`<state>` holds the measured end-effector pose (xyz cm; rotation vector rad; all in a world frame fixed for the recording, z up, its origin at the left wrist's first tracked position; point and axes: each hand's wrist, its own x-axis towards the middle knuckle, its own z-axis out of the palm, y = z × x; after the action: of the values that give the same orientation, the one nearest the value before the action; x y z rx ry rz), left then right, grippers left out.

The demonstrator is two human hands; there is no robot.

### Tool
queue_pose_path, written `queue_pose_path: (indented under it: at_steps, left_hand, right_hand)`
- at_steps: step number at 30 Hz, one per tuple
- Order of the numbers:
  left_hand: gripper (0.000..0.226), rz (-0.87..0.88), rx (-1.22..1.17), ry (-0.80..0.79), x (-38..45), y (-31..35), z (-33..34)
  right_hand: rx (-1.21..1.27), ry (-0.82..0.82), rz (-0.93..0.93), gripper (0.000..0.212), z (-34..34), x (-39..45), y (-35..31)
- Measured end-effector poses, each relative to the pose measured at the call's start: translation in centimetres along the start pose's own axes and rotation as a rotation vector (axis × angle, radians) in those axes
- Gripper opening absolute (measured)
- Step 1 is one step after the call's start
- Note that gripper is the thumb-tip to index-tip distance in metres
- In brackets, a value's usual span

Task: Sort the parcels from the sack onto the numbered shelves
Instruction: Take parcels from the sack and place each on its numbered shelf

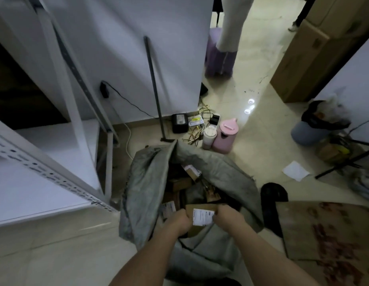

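Both hands, my left hand [177, 220] and my right hand [227, 216], grip the ends of a brown parcel [202, 213] over the open grey sack [146, 182] on the floor, label up so I can read which white shelf [45, 182] on the left it goes on.

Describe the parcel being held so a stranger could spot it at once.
Find the grey sack gaping open on the floor beside the white shelves. At its near edge the left hand and right hand grip a brown cardboard parcel. Unlike the parcels deeper in the sack, it is raised at the mouth, with a white label facing up between the hands.
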<state>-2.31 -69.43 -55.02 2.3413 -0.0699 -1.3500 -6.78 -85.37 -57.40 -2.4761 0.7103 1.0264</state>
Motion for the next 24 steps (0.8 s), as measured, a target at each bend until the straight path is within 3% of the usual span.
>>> queue_pose_path:
  at_steps: [6,14,18,21,24]
  left_hand:
    - [0.055,0.049,0.117,-0.027,10.7,-3.5,7.3]
    - [0.064,0.129,0.288,0.185,18.7,-7.3,15.2]
    - [0.102,0.02,0.026,0.005,19.9,-7.5,16.5]
    - [0.134,-0.087,-0.182,-0.179,20.2,-7.5,16.0]
    - [0.164,-0.143,-0.335,-0.218,20.6,-7.7,15.7]
  right_hand:
    - [-0.277,0.021,-0.173,0.045,6.5,9.4,2.5]
    - [-0.323,-0.022,-0.183,0.045,11.5,15.8,6.4]
    - [-0.314,-0.121,-0.04,0.054,11.4,15.8,8.5]
    - [-0.326,-0.203,0.07,0.08,11.8,17.2,10.4]
    - [-0.316,-0.207,0.124,0.086,14.3,22.6,13.8]
